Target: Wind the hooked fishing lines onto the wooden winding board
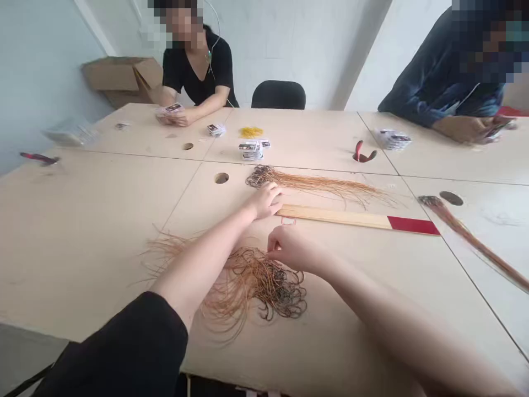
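My left hand (pixel 266 199) rests with curled fingers on the left end of a long wooden stick (pixel 334 216) whose far right end is red. It touches the looped end of a straight bundle of orange strings (pixel 318 183) lying just behind the stick. My right hand (pixel 289 248) is closed in a pinch over a tangled heap of orange strings with dark loops (pixel 256 284) near me. What it pinches is too small to make out.
Two other people sit at the far side, each handling small cards. Card stacks (pixel 251 149), yellow rubber bands (pixel 251 132), red-handled pliers (pixel 362 154) and another string bundle (pixel 471 237) lie on the table (pixel 82 220). A cardboard box (pixel 119 77) stands at the back left.
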### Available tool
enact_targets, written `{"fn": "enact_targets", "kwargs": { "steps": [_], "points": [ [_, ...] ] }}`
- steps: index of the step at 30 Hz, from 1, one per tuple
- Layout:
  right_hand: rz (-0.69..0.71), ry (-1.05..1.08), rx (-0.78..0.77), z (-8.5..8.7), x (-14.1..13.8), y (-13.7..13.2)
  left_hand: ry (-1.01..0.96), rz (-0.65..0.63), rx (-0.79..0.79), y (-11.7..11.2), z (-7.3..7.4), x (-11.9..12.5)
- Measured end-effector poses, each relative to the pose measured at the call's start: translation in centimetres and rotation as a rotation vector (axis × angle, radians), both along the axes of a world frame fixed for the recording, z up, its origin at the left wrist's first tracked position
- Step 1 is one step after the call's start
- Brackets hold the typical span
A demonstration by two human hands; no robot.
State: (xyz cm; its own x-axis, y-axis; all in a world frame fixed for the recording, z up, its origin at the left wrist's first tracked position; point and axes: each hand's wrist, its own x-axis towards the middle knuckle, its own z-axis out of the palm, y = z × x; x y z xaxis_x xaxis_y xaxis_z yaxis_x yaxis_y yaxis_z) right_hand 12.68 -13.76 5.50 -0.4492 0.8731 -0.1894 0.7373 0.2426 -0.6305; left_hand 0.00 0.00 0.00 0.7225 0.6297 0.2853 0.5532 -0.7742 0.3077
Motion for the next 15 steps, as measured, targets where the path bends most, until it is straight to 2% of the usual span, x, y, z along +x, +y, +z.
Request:
{"fn": "enact_targets", "kwargs": {
  "steps": [5,9,12,15],
  "points": [
    [-0.037,0.019,0.017,2.6,2.4,-1.1,0.007,0.005,-0.026,0.2,0.0,0.1],
    [-0.107,0.116,0.104,4.6,4.0,-2.0,0.000,0.003,-0.040,0.1,0.1,0.0],
    [-0.106,0.176,0.141,5.9,5.3,-2.6,-0.011,-0.003,-0.030,0.1,0.2,-0.1],
    [-0.091,0.257,0.108,7.0,6.8,-3.2,-0.012,-0.002,-0.030,0.2,0.2,-0.1]
  ]
}}
